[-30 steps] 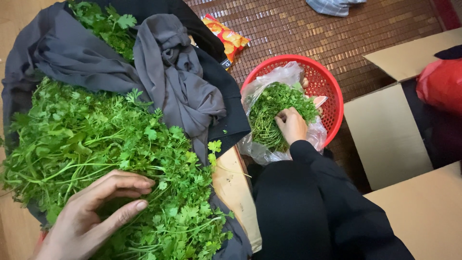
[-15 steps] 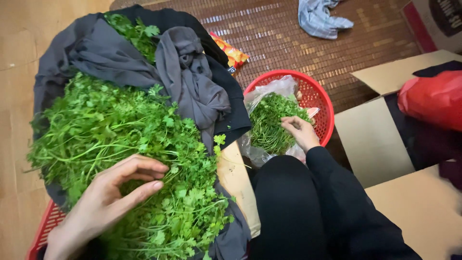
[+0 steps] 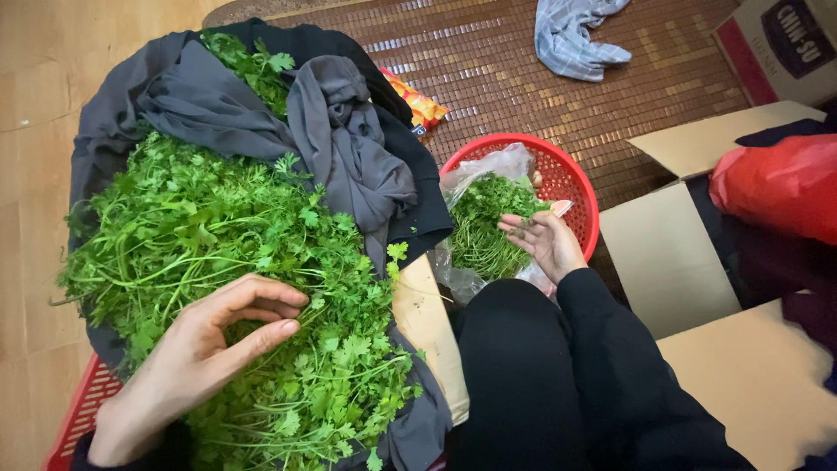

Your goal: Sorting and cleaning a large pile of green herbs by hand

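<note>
My left hand (image 3: 205, 349) rests on a big heap of green leafy herbs (image 3: 218, 253), fingers slightly curled and touching the sprigs, holding nothing that I can see. The heap lies on dark grey cloth (image 3: 349, 148) spread over a red crate (image 3: 74, 419). My right hand (image 3: 545, 240), in a black sleeve, hovers with fingers apart over a smaller bunch of herbs (image 3: 484, 227). That bunch sits in a clear plastic bag (image 3: 488, 170) inside a round red basket (image 3: 571, 179).
An open cardboard box (image 3: 680, 253) stands at the right with a red bag (image 3: 776, 187) in it. A checked cloth (image 3: 575, 39) lies on the woven mat (image 3: 488, 70). An orange snack packet (image 3: 418, 105) pokes out beside the dark cloth. My black-clad knee (image 3: 514, 366) is between basket and heap.
My right hand has lifted off the herbs in the bag and opened. My left hand has slid a little further up onto the big heap. The view has shifted.
</note>
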